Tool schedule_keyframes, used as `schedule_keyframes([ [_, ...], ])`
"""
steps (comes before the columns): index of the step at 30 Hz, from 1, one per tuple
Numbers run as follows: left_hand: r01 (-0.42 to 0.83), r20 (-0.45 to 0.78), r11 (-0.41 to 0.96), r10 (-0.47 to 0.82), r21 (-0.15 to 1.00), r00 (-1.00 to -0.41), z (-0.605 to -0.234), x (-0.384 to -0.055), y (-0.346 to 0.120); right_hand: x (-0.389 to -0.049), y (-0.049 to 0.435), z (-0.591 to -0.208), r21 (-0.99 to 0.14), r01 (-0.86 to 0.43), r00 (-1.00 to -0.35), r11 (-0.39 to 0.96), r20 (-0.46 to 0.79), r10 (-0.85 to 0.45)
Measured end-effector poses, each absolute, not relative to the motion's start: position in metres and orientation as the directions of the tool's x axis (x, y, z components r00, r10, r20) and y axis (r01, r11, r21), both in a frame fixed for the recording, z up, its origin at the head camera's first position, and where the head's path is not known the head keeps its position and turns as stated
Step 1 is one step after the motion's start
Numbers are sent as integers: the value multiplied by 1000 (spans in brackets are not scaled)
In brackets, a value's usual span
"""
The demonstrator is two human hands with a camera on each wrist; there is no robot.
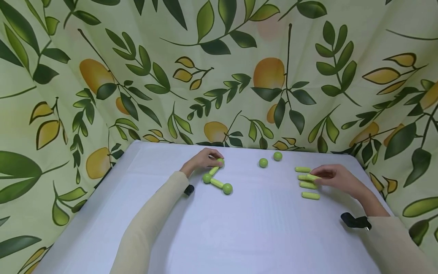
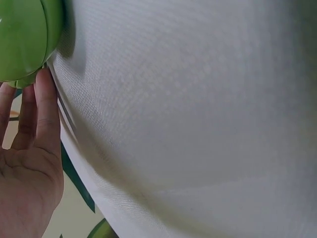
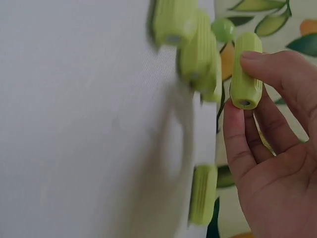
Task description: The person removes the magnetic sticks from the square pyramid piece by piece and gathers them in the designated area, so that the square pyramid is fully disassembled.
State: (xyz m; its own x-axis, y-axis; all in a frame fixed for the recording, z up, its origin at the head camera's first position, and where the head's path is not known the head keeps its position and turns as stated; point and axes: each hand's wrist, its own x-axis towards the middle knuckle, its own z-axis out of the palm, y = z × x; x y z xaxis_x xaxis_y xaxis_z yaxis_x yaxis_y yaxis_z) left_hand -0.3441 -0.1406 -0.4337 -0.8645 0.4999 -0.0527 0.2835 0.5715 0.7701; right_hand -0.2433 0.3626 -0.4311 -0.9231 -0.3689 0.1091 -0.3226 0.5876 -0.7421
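My left hand point(image 1: 204, 159) holds a shiny green ball point(image 1: 221, 163) at the upper end of a bent chain. From that ball a light-green rod point(image 1: 214, 171) runs down to a second green ball point(image 1: 207, 178), and another rod point(image 1: 216, 183) leads to a third ball point(image 1: 227, 188). In the left wrist view, fingers point(image 2: 47, 109) touch the underside of the ball point(image 2: 25, 39). My right hand point(image 1: 337, 180) pinches a ribbed light-green rod point(image 3: 246, 74) between thumb and fingers, raised off the table. A small grey disc shows in the rod's end. Several similar rods point(image 1: 310, 195) lie beside this hand.
Two loose green balls, a nearer ball point(image 1: 263, 163) and a farther ball point(image 1: 278, 156), sit toward the back of the white-covered table point(image 1: 246, 236). A leaf-and-fruit patterned curtain point(image 1: 226, 95) stands behind and at both sides. Each wrist carries a black camera mount point(image 1: 356, 221).
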Motion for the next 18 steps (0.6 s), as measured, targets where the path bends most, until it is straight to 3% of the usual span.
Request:
schedule_keyframes([
  [10,273,-56,565,495,778,-867,-433,-344,-142,-233,407,-445,-652,-346,-933,674,162,-322],
  [18,282,-47,557,502,781,-863,-433,-343,-141,-233,420,-451,-638,-286,-953,715,113,-280],
])
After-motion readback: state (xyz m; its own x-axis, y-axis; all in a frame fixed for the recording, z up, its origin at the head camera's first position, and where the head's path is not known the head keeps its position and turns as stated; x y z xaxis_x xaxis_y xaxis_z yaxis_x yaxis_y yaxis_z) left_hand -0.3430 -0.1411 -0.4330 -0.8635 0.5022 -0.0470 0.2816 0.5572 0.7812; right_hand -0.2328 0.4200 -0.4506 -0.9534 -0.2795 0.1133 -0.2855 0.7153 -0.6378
